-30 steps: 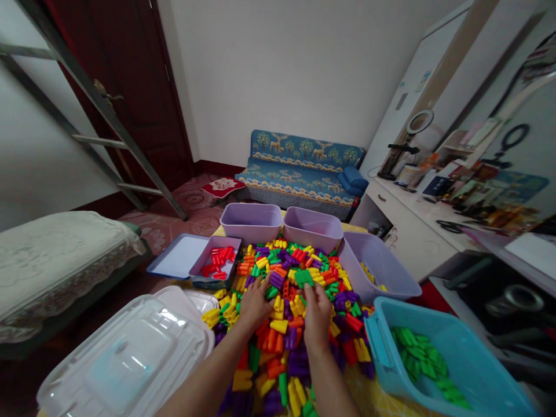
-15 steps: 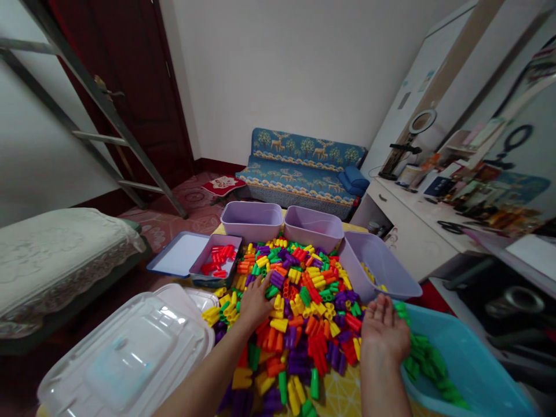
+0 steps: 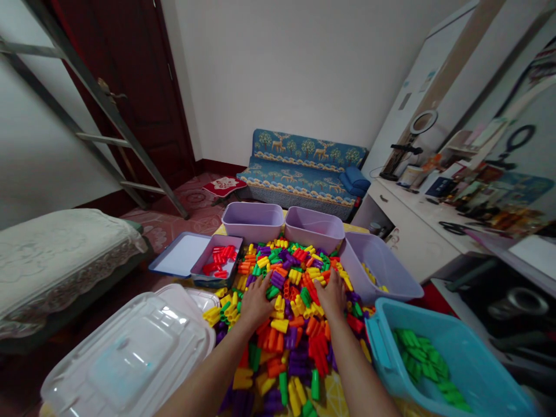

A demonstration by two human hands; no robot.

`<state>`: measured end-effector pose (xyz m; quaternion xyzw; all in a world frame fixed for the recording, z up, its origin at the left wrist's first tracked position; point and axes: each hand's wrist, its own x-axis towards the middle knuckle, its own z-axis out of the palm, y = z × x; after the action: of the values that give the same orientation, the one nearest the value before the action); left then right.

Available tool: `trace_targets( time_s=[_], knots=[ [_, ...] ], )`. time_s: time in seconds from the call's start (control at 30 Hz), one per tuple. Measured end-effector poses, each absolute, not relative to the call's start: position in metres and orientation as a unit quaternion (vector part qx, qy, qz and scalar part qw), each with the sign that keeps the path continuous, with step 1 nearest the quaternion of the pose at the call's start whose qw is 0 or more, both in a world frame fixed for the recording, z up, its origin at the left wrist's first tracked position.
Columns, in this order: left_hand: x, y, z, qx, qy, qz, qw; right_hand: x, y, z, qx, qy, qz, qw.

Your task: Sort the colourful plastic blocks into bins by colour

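A heap of small plastic pieces (image 3: 299,324) in red, orange, yellow, green and purple covers the table in front of me. My left hand (image 3: 255,301) lies on the heap's left side, fingers spread among the pieces. My right hand (image 3: 332,295) rests on the heap's right side, fingers reaching over green and yellow pieces; whether it grips any is hidden. A teal bin (image 3: 460,359) at the right holds green pieces (image 3: 423,356). A small tray (image 3: 207,268) at the left holds red pieces (image 3: 219,260).
Two lilac tubs (image 3: 252,220) (image 3: 313,227) stand behind the heap and a third tub (image 3: 382,269), tilted at the right, holds a few yellow pieces. A clear lidded box (image 3: 130,353) sits near left. A blue lid (image 3: 178,255), bed, ladder, sofa and desk surround the table.
My right hand carried green pieces from the heap to the teal bin, dropped them, and has come back onto the heap. My left hand has stayed in place.
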<state>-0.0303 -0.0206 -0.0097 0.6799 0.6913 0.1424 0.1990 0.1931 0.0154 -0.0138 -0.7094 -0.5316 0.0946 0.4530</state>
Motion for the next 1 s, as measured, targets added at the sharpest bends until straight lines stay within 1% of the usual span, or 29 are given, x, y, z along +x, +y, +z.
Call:
trace_targets(
  time_s=[0.13, 0.23, 0.33, 0.43, 0.5, 0.6, 0.73, 0.83, 0.9, 1.0],
  knots=[
    [-0.030, -0.019, -0.015, 0.681, 0.687, 0.160, 0.196, 0.175, 0.011, -0.017, -0.714, -0.593, 0.069, 0.366],
    [-0.030, -0.019, -0.019, 0.680, 0.690, 0.155, 0.194, 0.163, 0.005, -0.014, -0.705, -0.612, 0.112, 0.339],
    [-0.031, -0.019, -0.019, 0.678, 0.695, 0.142, 0.194, 0.154, 0.002, -0.011, -0.680, -0.606, 0.172, 0.375],
    [-0.030, -0.019, -0.017, 0.677, 0.694, 0.139, 0.202, 0.145, 0.000, -0.008, -0.650, -0.595, 0.198, 0.429],
    [-0.030, -0.019, -0.015, 0.677, 0.693, 0.144, 0.203, 0.138, -0.002, -0.004, -0.623, -0.601, 0.225, 0.449],
    [-0.030, -0.019, -0.014, 0.676, 0.694, 0.146, 0.200, 0.129, -0.007, 0.004, -0.577, -0.630, 0.255, 0.453],
    [-0.030, -0.020, -0.014, 0.679, 0.693, 0.138, 0.198, 0.122, -0.020, 0.016, -0.530, -0.695, 0.237, 0.425],
    [-0.031, -0.020, -0.014, 0.681, 0.693, 0.132, 0.198, 0.124, -0.027, 0.019, -0.496, -0.723, 0.248, 0.412],
    [-0.031, -0.021, -0.014, 0.677, 0.697, 0.128, 0.198, 0.129, -0.029, 0.013, -0.502, -0.704, 0.271, 0.423],
    [-0.030, -0.020, -0.015, 0.672, 0.701, 0.129, 0.201, 0.140, -0.027, -0.001, -0.554, -0.615, 0.313, 0.466]
  ],
)
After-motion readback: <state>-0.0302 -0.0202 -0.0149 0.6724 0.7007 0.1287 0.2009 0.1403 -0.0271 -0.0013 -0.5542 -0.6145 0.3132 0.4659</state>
